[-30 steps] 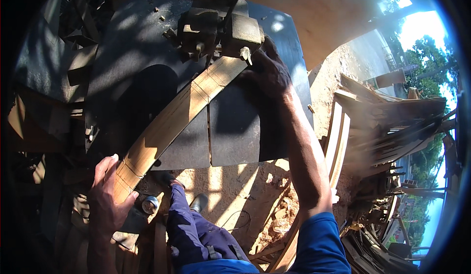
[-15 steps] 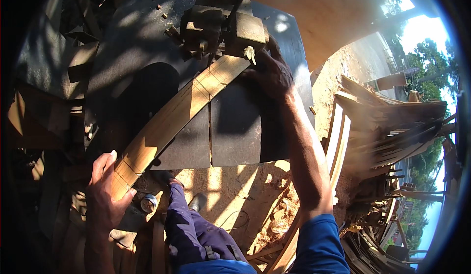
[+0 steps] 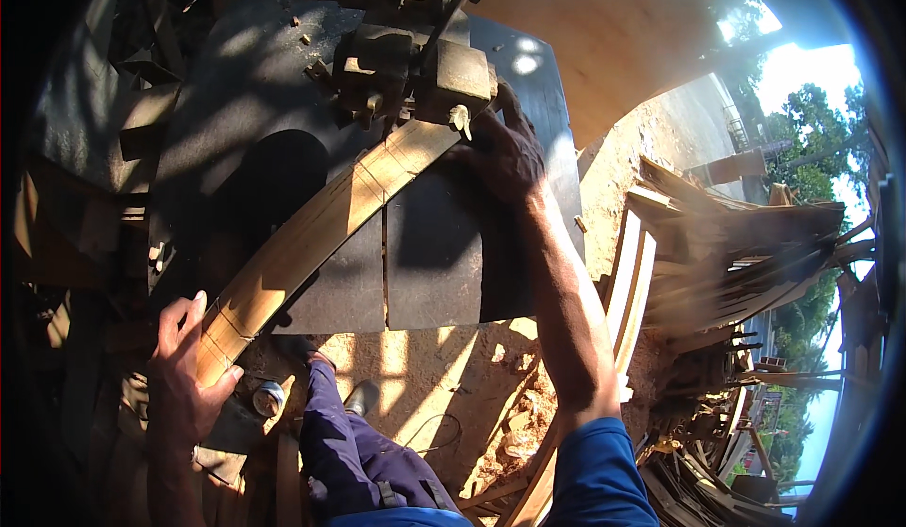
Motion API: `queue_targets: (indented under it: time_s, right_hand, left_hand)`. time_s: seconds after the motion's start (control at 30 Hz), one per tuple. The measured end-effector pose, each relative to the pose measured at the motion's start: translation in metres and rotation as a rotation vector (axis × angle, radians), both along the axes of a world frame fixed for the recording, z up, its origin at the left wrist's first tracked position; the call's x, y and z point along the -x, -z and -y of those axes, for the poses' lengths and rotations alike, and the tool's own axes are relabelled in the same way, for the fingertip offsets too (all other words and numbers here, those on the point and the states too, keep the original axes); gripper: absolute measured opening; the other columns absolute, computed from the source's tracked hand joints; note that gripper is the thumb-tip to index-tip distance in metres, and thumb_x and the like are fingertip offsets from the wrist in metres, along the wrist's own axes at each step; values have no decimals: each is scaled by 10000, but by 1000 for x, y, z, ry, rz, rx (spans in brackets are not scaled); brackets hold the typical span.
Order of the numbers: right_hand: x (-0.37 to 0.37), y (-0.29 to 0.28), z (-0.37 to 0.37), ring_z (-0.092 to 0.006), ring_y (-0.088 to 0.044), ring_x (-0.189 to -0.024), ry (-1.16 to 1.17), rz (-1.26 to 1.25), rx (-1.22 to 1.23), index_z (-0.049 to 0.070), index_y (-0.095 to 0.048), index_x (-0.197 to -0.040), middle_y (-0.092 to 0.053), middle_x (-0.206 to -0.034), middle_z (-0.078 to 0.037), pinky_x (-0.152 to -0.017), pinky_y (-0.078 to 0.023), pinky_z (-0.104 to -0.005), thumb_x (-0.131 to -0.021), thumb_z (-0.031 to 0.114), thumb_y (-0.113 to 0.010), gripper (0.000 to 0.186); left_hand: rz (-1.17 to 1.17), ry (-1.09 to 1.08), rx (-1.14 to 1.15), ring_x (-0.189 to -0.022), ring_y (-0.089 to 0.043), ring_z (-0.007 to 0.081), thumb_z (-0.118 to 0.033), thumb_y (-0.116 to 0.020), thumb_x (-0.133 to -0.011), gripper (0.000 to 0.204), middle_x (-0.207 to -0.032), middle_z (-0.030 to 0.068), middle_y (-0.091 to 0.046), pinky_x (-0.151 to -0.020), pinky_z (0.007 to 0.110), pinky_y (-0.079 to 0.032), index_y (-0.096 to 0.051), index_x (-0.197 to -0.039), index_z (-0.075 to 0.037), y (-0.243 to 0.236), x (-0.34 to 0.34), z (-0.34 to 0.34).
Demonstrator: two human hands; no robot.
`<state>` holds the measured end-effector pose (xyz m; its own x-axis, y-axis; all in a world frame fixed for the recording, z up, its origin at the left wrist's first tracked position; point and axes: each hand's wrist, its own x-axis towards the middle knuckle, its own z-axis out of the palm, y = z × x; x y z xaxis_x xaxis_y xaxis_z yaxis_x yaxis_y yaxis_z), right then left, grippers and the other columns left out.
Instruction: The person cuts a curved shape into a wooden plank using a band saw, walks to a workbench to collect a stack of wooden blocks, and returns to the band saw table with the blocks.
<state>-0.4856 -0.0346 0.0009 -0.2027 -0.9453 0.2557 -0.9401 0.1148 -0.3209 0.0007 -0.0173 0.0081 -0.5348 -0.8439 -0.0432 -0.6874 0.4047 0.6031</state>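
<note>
A curved wooden plank (image 3: pixel 293 249) with dark lines drawn across it lies slantwise over the dark, slotted table (image 3: pixel 434 282) of a saw-like machine. Its far end meets the machine's metal guide blocks (image 3: pixel 462 79); no blade can be made out there. My left hand (image 3: pixel 189 367) grips the near end, with fingers along one edge and thumb on the other. Beside the guide blocks, my right hand (image 3: pixel 510 154) is closed about the plank's far end. Shadow and the block hide part of its fingers.
Small wood offcuts (image 3: pixel 295 22) lie on the table's far part. Long curved boards (image 3: pixel 628 286) lean at the right, near a large stack of timber (image 3: pixel 736 244). A round tin (image 3: pixel 269 398) and wood shavings (image 3: pixel 514 433) are on the sandy ground below.
The whole view has shifted, so the table, plank and hands appear slightly farther left and lower. Both hands keep their places on the plank, and its movement against the table is hardly visible.
</note>
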Motion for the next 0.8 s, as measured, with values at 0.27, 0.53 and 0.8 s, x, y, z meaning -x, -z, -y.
queue_targets:
  time_s: [0.27,0.53,0.8]
  right_hand:
    - [-4,-5,0,-400,-247,-1542,27,-45,-28,361,-520,-1509,-310,-1646,-215,-1239,-235,-498,-771,549,-812,816]
    - [-3,-4,0,-395,-242,-1545,26,-56,9,355,-515,-1513,-312,-1647,-206,-1241,-225,-502,-774,559,-802,819]
    - [-2,-2,0,-391,-237,-1548,19,-73,24,359,-520,-1508,-304,-1651,-200,-1246,-213,-502,-766,577,-802,823]
  left_hand:
    - [34,-24,6,-1008,-616,358,-59,-863,-637,968,-1159,176,-526,-897,457,-529,-463,-1518,-100,-5,4,-1]
    - [29,-13,20,-989,-615,356,-59,-861,-641,963,-1130,173,-529,-887,453,-529,-464,-1519,-94,-7,6,0]
    - [60,12,62,-971,-614,356,-88,-867,-650,982,-1126,174,-527,-865,456,-529,-438,-1533,-87,-7,4,1]
